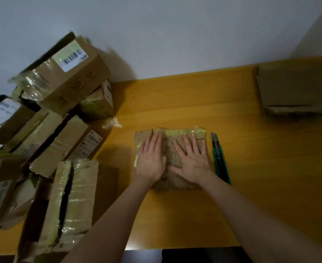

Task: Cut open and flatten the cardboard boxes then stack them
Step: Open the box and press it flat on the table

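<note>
Left hand (150, 160): laid flat, fingers straight, pressed palm-down on the left part of the flattened box; nothing is gripped.
Right hand (192, 162): laid flat likewise, fingers spread, pressed on the right part; nothing is gripped.
Flattened box (170, 150): found at the middle of the table under both hands; thin brown card, creased, with glossy yellowish tape along the far edge.
Step in hand: judged to be flattening, the opened card being pressed down.
Next move: judged to call for the sheet to be lifted and carried to the stack, with edges squared on top.
Knife (219, 158): slim, green-handled, blade end pointed away; laid just beside the box's right edge, untouched.
Stack (292, 92): flattened brown sheets, ragged-edged, set at the far right corner, well apart.
Boxes (65, 82): heaped at the left, still closed-looking, heavily taped, some labelled.
Table (175, 101): smooth yellow wood-grain surface.
</note>
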{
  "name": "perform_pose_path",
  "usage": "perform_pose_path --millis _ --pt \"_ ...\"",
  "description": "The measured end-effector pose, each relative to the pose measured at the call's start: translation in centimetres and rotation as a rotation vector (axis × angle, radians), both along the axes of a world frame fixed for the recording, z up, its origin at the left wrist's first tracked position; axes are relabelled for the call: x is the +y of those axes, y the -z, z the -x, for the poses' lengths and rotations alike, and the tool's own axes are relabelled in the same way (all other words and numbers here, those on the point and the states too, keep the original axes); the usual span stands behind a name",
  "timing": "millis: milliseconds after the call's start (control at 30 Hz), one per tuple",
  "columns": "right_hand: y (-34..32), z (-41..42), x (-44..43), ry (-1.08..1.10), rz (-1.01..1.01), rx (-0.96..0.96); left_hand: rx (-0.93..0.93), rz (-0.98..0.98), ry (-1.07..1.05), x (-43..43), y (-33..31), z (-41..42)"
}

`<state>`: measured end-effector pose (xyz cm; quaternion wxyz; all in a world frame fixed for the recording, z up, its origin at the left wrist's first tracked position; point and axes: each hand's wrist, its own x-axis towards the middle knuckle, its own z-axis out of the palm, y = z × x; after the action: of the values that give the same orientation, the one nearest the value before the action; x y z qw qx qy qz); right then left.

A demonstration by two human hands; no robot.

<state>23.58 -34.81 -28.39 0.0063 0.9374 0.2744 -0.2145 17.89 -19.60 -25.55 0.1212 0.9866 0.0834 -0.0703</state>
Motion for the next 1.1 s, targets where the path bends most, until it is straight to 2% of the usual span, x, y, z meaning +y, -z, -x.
perform_pose_path --millis 100,233,367,700,800,933,1100 --pt "1.0 0.2 -0.1 0.006 -0.030 -0.032 0.091 -0.071 0.099 0.3 1.9 -1.9" --pt "1.3 0.2 -0.1 0.026 -0.056 -0.092 0.154 -0.142 0.088 0.4 3.6 -2.3" --pt "1.2 -0.9 1.0 0.130 -0.067 -0.098 0.119 -0.148 0.079 0.5 3.9 -2.5" --pt "1.1 -1.1 1.4 0.129 -0.016 -0.107 0.111 -0.128 0.076 0.5 3.5 -0.5" --pt "0.5 -1.2 1.3 0.127 -0.034 -0.073 0.105 -0.155 0.056 0.2 3.6 2.8" --pt "-0.1 0.0 1.2 0.175 -0.071 -0.002 0.121 -0.167 0.025 0.0 3.8 3.0" --pt "1.3 3.1 0.8 0.171 -0.033 -0.103 0.121 -0.176 0.026 0.1 4.4 3.2"
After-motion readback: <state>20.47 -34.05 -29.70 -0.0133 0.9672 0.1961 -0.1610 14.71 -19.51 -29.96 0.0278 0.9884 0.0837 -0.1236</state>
